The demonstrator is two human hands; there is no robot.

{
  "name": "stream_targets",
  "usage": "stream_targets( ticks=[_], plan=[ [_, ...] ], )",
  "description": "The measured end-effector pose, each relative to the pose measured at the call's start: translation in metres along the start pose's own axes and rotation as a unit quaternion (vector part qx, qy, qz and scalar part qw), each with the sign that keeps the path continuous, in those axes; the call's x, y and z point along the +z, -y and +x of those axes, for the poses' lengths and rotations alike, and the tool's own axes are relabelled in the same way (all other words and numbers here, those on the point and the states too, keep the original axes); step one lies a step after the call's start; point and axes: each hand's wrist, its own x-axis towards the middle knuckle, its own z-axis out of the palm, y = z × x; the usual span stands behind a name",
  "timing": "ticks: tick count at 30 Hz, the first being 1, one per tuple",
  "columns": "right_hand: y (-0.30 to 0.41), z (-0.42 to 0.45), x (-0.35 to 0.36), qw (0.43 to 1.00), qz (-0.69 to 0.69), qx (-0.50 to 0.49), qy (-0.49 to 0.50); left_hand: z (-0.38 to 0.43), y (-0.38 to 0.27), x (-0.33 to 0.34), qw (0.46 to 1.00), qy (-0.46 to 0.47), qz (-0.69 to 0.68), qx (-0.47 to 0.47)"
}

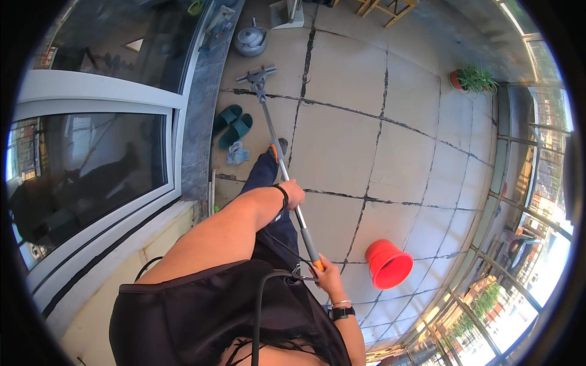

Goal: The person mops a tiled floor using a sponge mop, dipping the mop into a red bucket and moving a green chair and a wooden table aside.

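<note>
A long-handled squeeze mop (270, 120) slants across the view, with a metal pole, a grey folding head resting on or just above the floor tiles, and an orange lever partway along. My left hand (293, 194) is closed around the middle of the pole, a black band on its wrist. Lower down, my right hand (328, 277) holds the grey and orange grip end; that wrist wears a bracelet and a dark watch. Beside the mop head stands a grey metal kettle (251, 41). A pale blue crumpled cloth (237, 153) lies left of the pole.
Green slippers (235, 130) lie by the left wall. A red bucket (389, 264) is tilted or seen from an angle at lower right. A white dustpan (287, 14), a wooden stool (391, 10) and a potted plant (476, 80) stand farther off. Windows line both sides.
</note>
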Motion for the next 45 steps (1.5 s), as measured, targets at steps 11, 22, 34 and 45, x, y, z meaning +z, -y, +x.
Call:
stream_targets(
  ticks=[11, 22, 34, 45],
  plan=[
    [0.078, 0.022, 0.0, 0.997, -0.05, -0.019, 0.064, -0.03, 0.063, 0.012, 0.996, -0.07, -0.049, -0.019],
    [-0.016, -0.053, -0.001, 0.979, -0.094, -0.147, -0.101, -0.019, -0.024, 0.032, 0.994, -0.059, -0.073, 0.048],
    [-0.138, -0.233, 0.038, 0.958, 0.207, 0.125, -0.151, 0.059, -0.247, 0.067, 0.946, 0.142, 0.025, 0.29],
    [-0.221, -0.225, 0.169, 0.929, 0.253, 0.143, -0.228, 0.043, -0.301, 0.095, 0.869, 0.323, 0.161, 0.339]
  ],
)
